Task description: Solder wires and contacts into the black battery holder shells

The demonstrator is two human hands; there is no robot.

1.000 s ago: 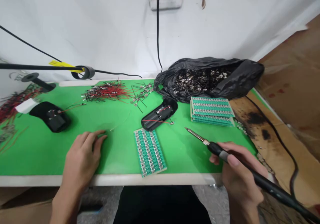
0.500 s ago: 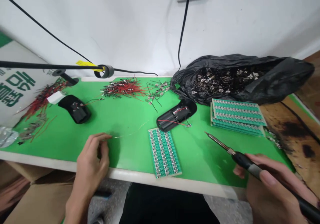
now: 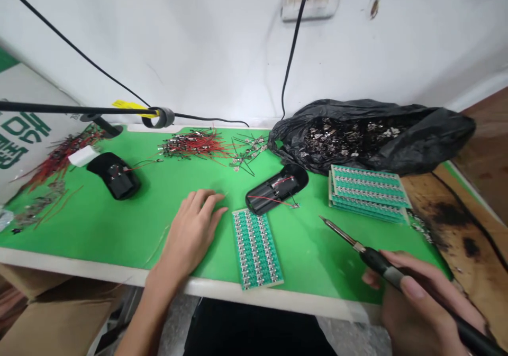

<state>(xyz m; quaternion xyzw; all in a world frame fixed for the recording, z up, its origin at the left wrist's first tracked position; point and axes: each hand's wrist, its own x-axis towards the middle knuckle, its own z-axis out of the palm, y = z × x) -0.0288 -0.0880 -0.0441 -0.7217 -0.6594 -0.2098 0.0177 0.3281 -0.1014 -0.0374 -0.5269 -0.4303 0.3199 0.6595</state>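
My right hand [image 3: 420, 292] holds a soldering iron [image 3: 381, 261] like a pen. Its bare metal tip points left, above the green mat. My left hand [image 3: 196, 224] rests low over the mat, thumb and forefinger slightly apart at the tips. A thin solder wire [image 3: 159, 244] trails on its left side; a short bit shows past the forefinger, and the stretch between is hidden by the hand. Just right of that hand lies a green circuit board panel [image 3: 257, 250] with rows of metal parts. Beyond it sits a black mouse-shaped shell [image 3: 275, 189] with red and black wires.
Another black shell [image 3: 115, 176] lies left. Red and black wire pieces [image 3: 194, 143] are heaped at the back. An open black plastic bag [image 3: 432, 134] of small metal parts stands behind stacked board panels [image 3: 369, 192]. A black cable [image 3: 71, 108] crosses the upper left.
My left hand has moved right along the solder wire to near its far end, and its fingertips have parted. The view has shifted slightly; my right hand keeps holding the soldering iron.
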